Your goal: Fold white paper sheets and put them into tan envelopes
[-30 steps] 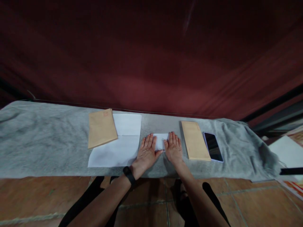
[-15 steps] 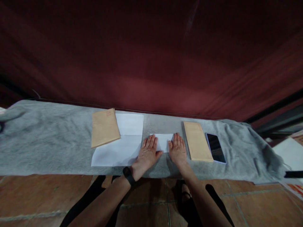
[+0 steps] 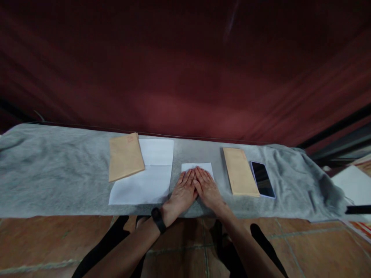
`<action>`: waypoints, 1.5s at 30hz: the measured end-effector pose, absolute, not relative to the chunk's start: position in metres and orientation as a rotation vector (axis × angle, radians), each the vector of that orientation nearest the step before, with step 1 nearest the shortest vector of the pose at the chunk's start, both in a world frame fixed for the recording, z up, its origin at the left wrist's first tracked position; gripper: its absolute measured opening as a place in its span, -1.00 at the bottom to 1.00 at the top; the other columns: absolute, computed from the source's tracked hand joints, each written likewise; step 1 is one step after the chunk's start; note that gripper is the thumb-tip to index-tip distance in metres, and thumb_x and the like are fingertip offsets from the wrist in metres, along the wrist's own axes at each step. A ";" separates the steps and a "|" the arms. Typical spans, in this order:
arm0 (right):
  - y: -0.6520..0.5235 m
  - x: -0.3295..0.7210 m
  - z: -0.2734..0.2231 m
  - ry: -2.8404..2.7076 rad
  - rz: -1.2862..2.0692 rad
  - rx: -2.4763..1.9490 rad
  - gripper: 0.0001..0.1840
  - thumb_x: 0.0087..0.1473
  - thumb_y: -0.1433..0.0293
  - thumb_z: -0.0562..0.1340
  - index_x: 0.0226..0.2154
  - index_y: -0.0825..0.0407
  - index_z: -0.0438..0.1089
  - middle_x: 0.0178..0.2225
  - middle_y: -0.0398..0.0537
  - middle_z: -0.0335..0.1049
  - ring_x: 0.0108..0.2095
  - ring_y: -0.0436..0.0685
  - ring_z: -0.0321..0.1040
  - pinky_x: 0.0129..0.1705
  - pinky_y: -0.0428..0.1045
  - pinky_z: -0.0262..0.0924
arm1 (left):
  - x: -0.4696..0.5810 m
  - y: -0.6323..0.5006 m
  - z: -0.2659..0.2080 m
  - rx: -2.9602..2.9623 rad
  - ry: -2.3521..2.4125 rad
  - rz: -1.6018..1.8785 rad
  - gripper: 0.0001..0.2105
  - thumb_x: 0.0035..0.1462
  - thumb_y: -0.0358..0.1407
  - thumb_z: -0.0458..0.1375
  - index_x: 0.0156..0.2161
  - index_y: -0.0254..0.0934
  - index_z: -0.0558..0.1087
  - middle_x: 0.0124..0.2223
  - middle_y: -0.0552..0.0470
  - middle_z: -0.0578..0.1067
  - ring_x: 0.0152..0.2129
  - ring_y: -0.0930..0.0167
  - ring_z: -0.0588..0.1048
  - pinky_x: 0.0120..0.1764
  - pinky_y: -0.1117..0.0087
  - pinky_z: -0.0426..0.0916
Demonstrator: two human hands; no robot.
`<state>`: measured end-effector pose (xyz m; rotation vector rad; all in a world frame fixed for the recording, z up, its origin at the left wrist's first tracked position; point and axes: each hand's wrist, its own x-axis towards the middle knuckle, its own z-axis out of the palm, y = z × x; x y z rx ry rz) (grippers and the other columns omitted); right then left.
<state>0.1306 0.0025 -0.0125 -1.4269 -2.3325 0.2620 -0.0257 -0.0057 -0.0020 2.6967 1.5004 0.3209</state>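
Observation:
A small folded sheet of white paper lies on the grey cloth in front of me. My left hand is flat on its left part, fingers stretched out. Beside it my right hand presses flat on the right part, and the two hands touch at the fingertips. Most of the folded paper's near side is hidden under them. To the left lies a larger creased sheet of white paper, partly covered by brown envelopes.
More brown envelopes lie to the right, with a phone next to them. Grey cloth covers the narrow bench, which ends at a dark red wall. Loose papers show at the far right.
My hands have slid inward from the two ends of the folded paper and now meet near its middle. The envelopes and phone have stayed in place.

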 end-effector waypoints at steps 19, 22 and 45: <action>0.008 0.160 -0.019 -2.265 0.100 -1.680 -0.34 0.41 0.13 -0.10 0.38 0.16 0.01 0.39 0.15 0.00 0.40 0.22 -0.07 0.36 0.22 -0.05 | -0.039 -0.005 0.014 2.783 1.373 0.006 -0.50 0.20 -0.60 -0.11 0.22 -0.39 0.30 0.30 -0.32 0.32 0.28 0.24 0.27 0.25 0.10 0.24; 0.009 0.162 -0.017 -2.250 0.141 -1.669 -0.36 0.40 0.14 -0.09 0.36 0.16 0.06 0.38 0.15 0.03 0.39 0.22 -0.05 0.36 0.21 -0.02 | -0.040 -0.006 0.010 2.777 1.373 0.001 -0.48 0.19 -0.62 -0.12 0.23 -0.38 0.28 0.31 -0.31 0.31 0.28 0.25 0.27 0.25 0.09 0.24; 0.023 0.175 0.008 -1.370 1.089 -1.361 -0.53 0.14 0.03 0.20 -0.20 0.08 0.52 -0.37 -0.08 0.55 -0.41 0.10 0.42 -0.37 -0.04 0.30 | -0.053 0.041 0.030 1.342 1.332 1.164 -0.76 0.11 -0.16 0.21 -0.19 -0.29 0.45 -0.43 0.15 0.45 -0.48 0.46 0.42 -0.43 0.49 0.30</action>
